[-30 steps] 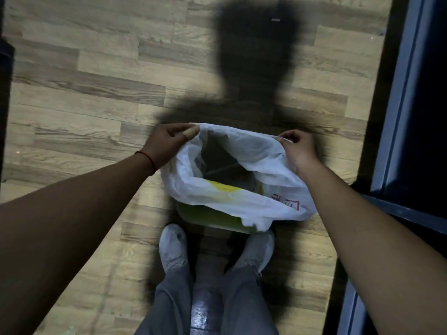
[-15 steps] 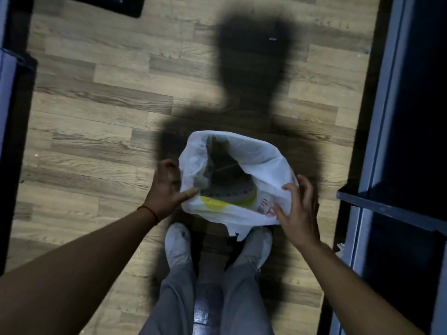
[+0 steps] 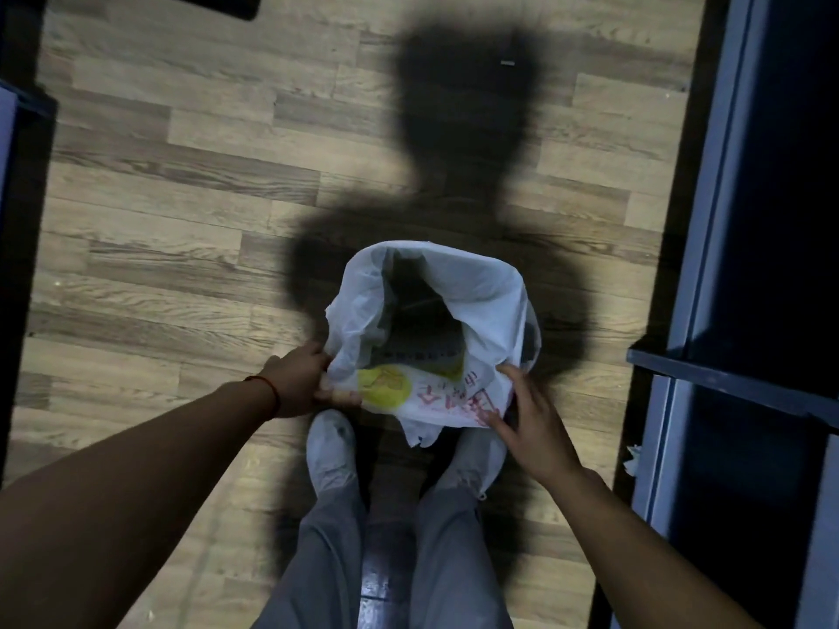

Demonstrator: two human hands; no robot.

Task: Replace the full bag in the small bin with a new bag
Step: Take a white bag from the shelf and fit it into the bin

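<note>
A white plastic bag (image 3: pixel 476 288) with a yellow disc and red print lies draped over the small bin on the wooden floor, just in front of my feet. The bag covers the bin completely; only the dark inside of the open mouth shows. My left hand (image 3: pixel 302 379) pinches the bag's near left edge between thumb and fingers. On the near right, my right hand (image 3: pixel 529 419) presses flat on the bag with its fingers spread.
A dark blue metal frame (image 3: pixel 722 197) with a crossbar runs along the right side. Dark furniture (image 3: pixel 18 220) borders the left. My white shoes (image 3: pixel 331 451) stand right behind the bin. A crumpled scrap of paper (image 3: pixel 632 460) lies by the frame.
Both hands have come from the bag's far rim down to its near side. The bag has been pulled lower over the bin, and the green bin wall is now covered.
</note>
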